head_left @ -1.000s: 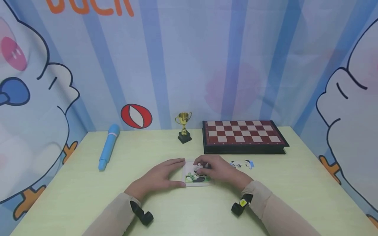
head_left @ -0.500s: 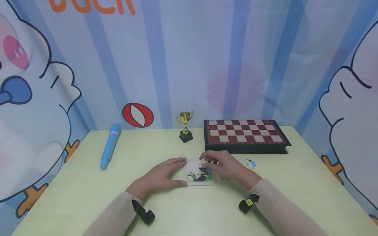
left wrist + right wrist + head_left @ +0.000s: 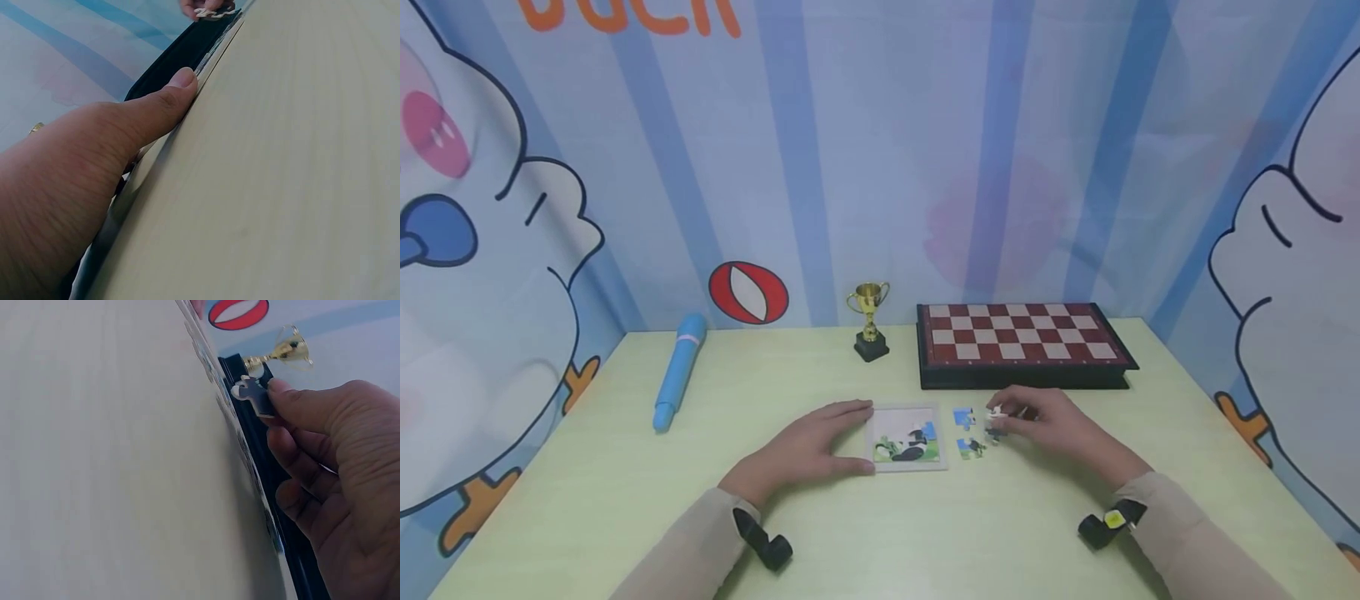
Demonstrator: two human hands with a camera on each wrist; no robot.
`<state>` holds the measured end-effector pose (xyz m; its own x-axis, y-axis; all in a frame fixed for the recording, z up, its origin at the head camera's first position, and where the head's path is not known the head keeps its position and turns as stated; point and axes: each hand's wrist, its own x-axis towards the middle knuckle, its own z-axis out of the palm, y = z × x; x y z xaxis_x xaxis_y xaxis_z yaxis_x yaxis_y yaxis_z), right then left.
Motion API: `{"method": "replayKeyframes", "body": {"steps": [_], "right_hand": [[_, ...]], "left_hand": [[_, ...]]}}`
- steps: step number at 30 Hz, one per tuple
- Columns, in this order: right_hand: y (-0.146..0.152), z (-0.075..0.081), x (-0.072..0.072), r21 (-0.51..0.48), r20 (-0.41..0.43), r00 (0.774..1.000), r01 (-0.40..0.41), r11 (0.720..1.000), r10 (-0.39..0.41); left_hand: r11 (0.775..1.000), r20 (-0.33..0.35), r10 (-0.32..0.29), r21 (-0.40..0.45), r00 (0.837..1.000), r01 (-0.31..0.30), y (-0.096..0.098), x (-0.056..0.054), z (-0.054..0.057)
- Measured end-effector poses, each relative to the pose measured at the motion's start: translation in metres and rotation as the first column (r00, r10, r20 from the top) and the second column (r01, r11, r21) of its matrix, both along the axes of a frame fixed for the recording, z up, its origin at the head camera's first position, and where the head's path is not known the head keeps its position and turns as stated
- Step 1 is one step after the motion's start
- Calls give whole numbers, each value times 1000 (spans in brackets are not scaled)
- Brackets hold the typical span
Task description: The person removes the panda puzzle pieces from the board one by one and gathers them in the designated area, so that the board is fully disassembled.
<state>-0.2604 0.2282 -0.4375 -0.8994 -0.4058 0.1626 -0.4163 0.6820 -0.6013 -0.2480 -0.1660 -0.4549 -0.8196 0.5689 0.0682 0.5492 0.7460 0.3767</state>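
A small puzzle tray (image 3: 906,468) with a pale rim lies on the table, its lower part filled with a panda picture and its upper part bare. My left hand (image 3: 805,442) touches the tray's left side with straight fingers and thumb; in the left wrist view the thumb (image 3: 169,103) rests against the edge. My right hand (image 3: 1048,421) pinches a puzzle piece (image 3: 255,397) between thumb and index finger, just right of the tray. Two loose pieces lie between them, a blue piece (image 3: 964,418) and a blue-green piece (image 3: 972,448). The right hand hides the table behind it.
A folded chessboard box (image 3: 1022,350) stands behind the right hand. A small gold trophy cup (image 3: 869,321) stands at the back middle. A blue microphone-shaped stick (image 3: 680,372) lies at the left. A printed cloth (image 3: 880,150) closes off the back.
My right hand has moved right, off the tray, with a puzzle piece in its fingers. The tray's picture and the two loose pieces now show. The left hand stays at the tray's side.
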Motion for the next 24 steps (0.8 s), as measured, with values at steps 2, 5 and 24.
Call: {"method": "replayKeyframes", "body": {"steps": [2,5,24], "right_hand": [[9,-2,2,3,-3,1000,6,1000,-6],[18,-5,4,5,-2,1000,1,1000,-1],[21,-5,7,88,7,998,-71,994,70]], "left_hand": [[1000,0,-3,3,1000,3,0,0,1],[1000,-2,-4,5,1000,4,0,-1,2],[1000,11,3,8,1000,-3,0,-2,-4]]}}
